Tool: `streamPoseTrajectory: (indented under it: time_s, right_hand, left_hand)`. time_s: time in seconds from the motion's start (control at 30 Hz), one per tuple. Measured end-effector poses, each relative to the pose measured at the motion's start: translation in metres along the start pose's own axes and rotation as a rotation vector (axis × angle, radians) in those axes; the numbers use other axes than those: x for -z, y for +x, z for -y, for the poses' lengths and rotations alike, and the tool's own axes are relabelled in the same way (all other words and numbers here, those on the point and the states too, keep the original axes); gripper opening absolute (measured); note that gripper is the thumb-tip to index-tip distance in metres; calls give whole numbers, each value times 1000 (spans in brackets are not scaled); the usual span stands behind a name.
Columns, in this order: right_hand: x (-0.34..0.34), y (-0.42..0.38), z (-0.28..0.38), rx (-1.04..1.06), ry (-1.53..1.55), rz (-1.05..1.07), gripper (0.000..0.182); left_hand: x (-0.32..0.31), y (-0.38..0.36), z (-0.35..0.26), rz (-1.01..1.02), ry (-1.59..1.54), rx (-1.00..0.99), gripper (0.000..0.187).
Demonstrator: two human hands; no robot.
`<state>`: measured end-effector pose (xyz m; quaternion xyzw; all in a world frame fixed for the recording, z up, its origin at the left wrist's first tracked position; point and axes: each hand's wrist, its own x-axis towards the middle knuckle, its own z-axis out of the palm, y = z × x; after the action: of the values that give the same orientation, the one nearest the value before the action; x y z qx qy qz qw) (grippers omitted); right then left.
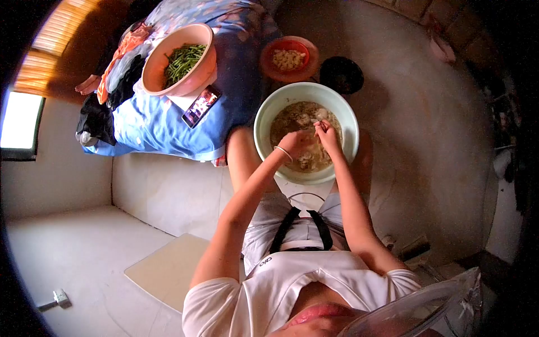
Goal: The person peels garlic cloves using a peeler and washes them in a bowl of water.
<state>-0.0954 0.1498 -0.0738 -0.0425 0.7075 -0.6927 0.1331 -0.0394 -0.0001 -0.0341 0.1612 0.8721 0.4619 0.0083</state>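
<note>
A pale green basin point(259, 137) sits between my knees, holding murky brown water with pale lumps and bits point(321, 113) in it. My left hand point(297, 144), with a white band at the wrist, is low over the water on the basin's left side; its fingers are blurred against the contents. Just to its right, my right hand point(327, 133) has its fingers pinched together around something small and reddish-brown that I cannot make out. The two hands are close together, fingertips towards the basin's middle.
Beyond the basin stand a red bowl point(306, 49) of pale pieces point(288, 59) and a dark round container point(341, 75). On the blue bedding point(236, 73) at left are a pink basin point(205, 64) of green beans point(184, 63), a lit phone point(201, 106) and clothes point(120, 56).
</note>
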Motion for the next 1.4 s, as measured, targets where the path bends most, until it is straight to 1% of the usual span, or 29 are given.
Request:
streamPoseTrajectory:
  time_s: [0.03, 0.07, 0.13, 0.17, 0.2, 0.23, 0.27, 0.3, 0.37, 0.4, 0.43, 0.47, 0.53, 0.6, 0.67, 0.7, 0.77, 0.87, 0.9, 0.93, 1.0, 1.03, 1.1, 1.13, 1.17, 1.2, 1.27, 1.33, 1.4]
  right_hand:
    - [1, -4, 8, 14, 4, -4, 13]
    - [2, -5, 4, 4, 4, -6, 13]
    - [1, -7, 19, 32, 140, 67, 18]
    - [5, -16, 35, -58, -105, 62, 21]
    - [7, -13, 28, -62, -105, 53, 21]
    - [10, -9, 13, -61, 153, 132, 22]
    - [14, -5, 5, -53, 413, 207, 23]
    - [7, -13, 22, -31, 72, 100, 27]
    - [5, -17, 30, -87, 113, 93, 26]
    - [4, -16, 28, -137, 153, 103, 26]
    - [-1, -14, 25, -121, 192, 94, 22]
    - [-3, -15, 22, -129, 197, 83, 22]
    - [-4, -17, 15, -122, 68, 59, 24]
    - [-1, -21, 23, -170, 59, 86, 25]
    - [2, -22, 30, -248, 42, 169, 28]
    - [-1, -23, 21, -103, 37, 158, 25]
    - [3, -22, 19, -147, -8, 182, 24]
    - [2, -24, 38, -179, -51, 202, 23]
    - [3, -24, 41, -215, -70, 183, 19]
    - [3, -25, 42, -250, -89, 163, 17]
    - [1, -25, 32, -237, -27, 127, 22]
    - [1, -25, 27, -212, 34, 84, 29]
    - [6, -19, 17, -258, 26, 75, 31]
    - [7, -19, 12, -303, 21, 64, 34]
    - [-3, -19, 11, -303, 62, -141, 38]
    - [2, -17, 10, -302, 59, -139, 38]
    - [11, -17, 45, -221, 298, -45, 37]
    - [12, -14, 49, -239, 379, -123, 25]
    - [12, -12, 52, -297, 432, -198, 22]
  left_hand:
    - [14, 8, -15, 81, -442, 282, 26]
    - [32, 22, -32, 117, -528, 607, 19]
    - [49, 38, -37, 15, -855, 643, 20]
    - [56, 43, -36, 21, -856, 646, 20]
    - [63, 47, -33, -67, -731, 463, 20]
    - [70, 54, -27, -149, -605, 280, 21]
    - [72, 72, 16, -30, -353, -113, 25]
    - [96, 84, -18, -18, -930, 585, 28]
    - [113, 115, 5, -139, -831, 507, 32]
    - [124, 132, 10, -222, -798, 508, 26]
    - [131, 149, 15, -305, -908, 520, 23]
    - [123, 172, 100, -387, -372, 4, 23]
    - [140, 199, 94, -310, -906, 516, 32]
    - [142, 223, 103, -335, -802, 648, 31]
    - [139, 239, 136, -309, -810, 600, 32]
    - [137, 251, 153, -326, -806, 601, 30]
    - [136, 257, 140, -304, -661, 694, 30]
    - [112, 287, 322, -418, -193, 189, 30]
    - [136, 279, 194, -243, -207, 679, 30]
    - [136, 277, 200, -241, -211, 690, 30]
    - [137, 280, 223, -399, -78, 417, 30]
    - [138, 273, 200, -399, -82, 423, 30]
    - [145, 265, 133, -620, -734, 579, 29]
    - [143, 258, 133, -620, -736, 580, 29]
    - [141, 249, 136, -571, -402, 345, 28]
    - [140, 243, 142, -512, -67, 114, 28]
    - [137, 198, 72, -481, 337, -212, 26]
    - [101, 157, 117, -384, -115, -40, 24]
    - [96, 93, 9, -1, 213, 112, 20]
